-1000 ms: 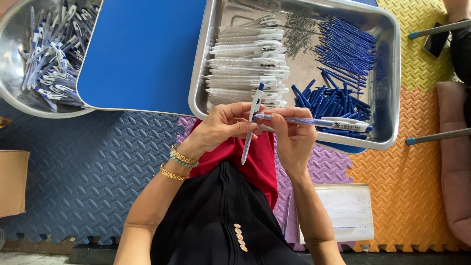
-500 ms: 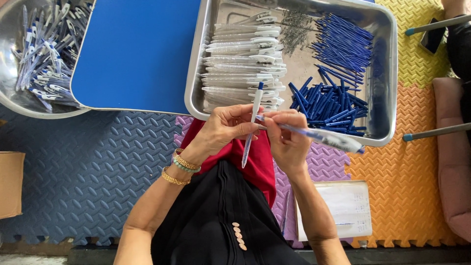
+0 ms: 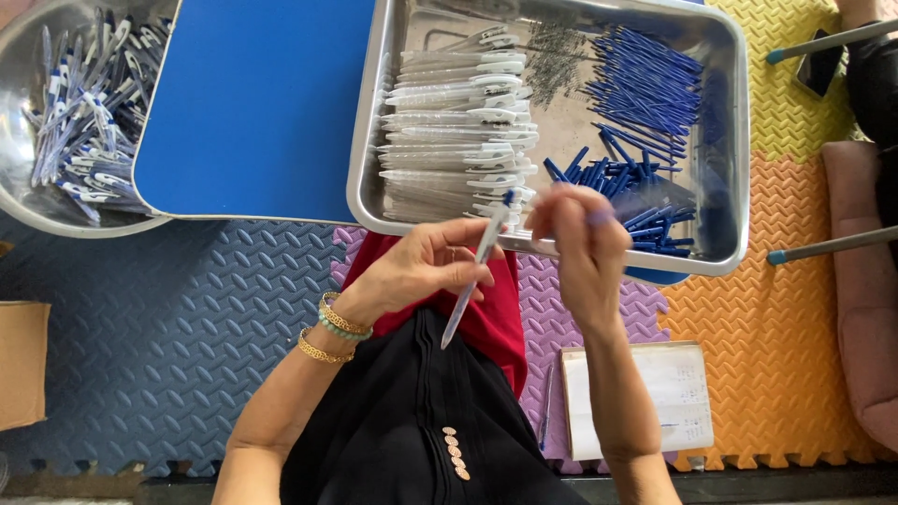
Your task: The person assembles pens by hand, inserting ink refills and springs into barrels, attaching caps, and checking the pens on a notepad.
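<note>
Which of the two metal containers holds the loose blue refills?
The rectangular metal tray right in front of the hands, with blue refills at its right end. The round metal bowl at far left holds only assembled pens.

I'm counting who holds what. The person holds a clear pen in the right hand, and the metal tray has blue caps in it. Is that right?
Not quite. The clear pen is in the left hand, not the right. The right hand is lifted beside its top end, blurred. The head view shows this. The metal tray does have blue caps in it.
</note>
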